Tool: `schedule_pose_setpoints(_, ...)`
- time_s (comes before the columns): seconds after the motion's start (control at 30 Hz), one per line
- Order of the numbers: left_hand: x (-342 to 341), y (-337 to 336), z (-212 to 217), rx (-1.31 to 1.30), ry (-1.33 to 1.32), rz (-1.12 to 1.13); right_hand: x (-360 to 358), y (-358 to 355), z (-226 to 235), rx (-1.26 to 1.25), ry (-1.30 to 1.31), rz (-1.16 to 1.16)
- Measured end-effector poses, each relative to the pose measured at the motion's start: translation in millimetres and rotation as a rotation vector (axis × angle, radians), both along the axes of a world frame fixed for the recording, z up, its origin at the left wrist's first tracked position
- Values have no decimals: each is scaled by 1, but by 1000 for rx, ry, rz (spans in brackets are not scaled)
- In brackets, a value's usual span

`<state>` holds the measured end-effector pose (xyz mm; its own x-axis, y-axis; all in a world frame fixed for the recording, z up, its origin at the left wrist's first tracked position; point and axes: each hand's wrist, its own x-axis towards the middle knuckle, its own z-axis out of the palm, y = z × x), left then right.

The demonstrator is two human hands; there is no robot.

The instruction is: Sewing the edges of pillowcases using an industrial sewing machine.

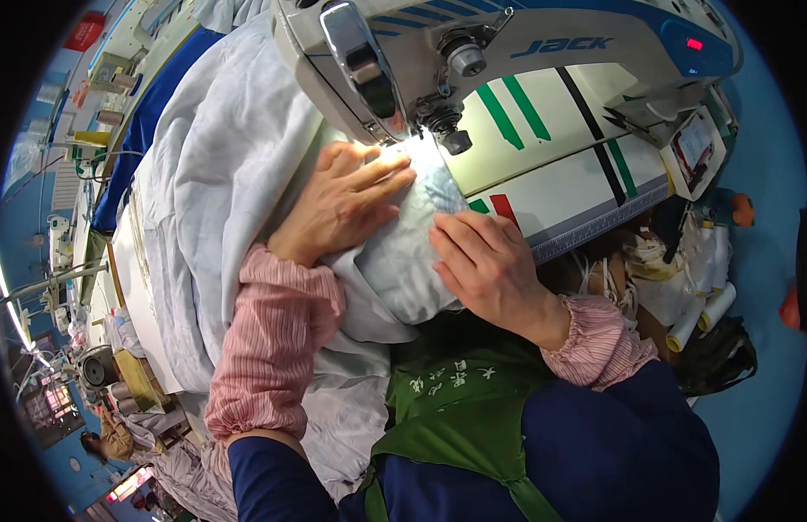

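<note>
Pale blue-white fabric (229, 130) runs in loose folds over the left of the sewing machine (542, 26) and down into my lap. One edge of it passes under the brightly lit needle area. My left hand (347, 200) lies flat on the cloth with fingers stretched out, their tips just short of the presser foot. Nearer to me, my right hand (486, 261) has its fingers bent over the cloth's right edge, thumb tucked close, pinching it. The exact fold under those fingertips is hidden. Glare washes out the needle.
Green, black and red tape strips (525, 109) mark the white machine bed, with a ruler (603, 217) along its near edge. Thread cones (716, 306) and scraps lie at the right. A small box (695, 152) stands beside the machine. Other machines and a person (116, 435) appear far left.
</note>
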<state>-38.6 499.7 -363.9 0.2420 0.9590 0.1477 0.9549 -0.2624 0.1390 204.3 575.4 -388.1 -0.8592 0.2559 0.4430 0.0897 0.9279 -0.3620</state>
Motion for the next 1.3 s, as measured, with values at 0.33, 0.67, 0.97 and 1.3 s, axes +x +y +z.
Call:
schedule_pose_setpoints(0.33,14,7,19,2,160,-226,20,-18,-1,-6,13,-53)
schedule_pose_setpoints(0.67,128,-39,2,75,-120,169,100,-38,-45,-377,210,23)
schedule_pose_setpoints(0.97,170,-63,-11,86,-126,142,91,-36,-80,-1759,50,-25)
schedule_pose_setpoints(1.3,214,-88,-27,109,-207,195,115,-49,-65,-1620,113,-18)
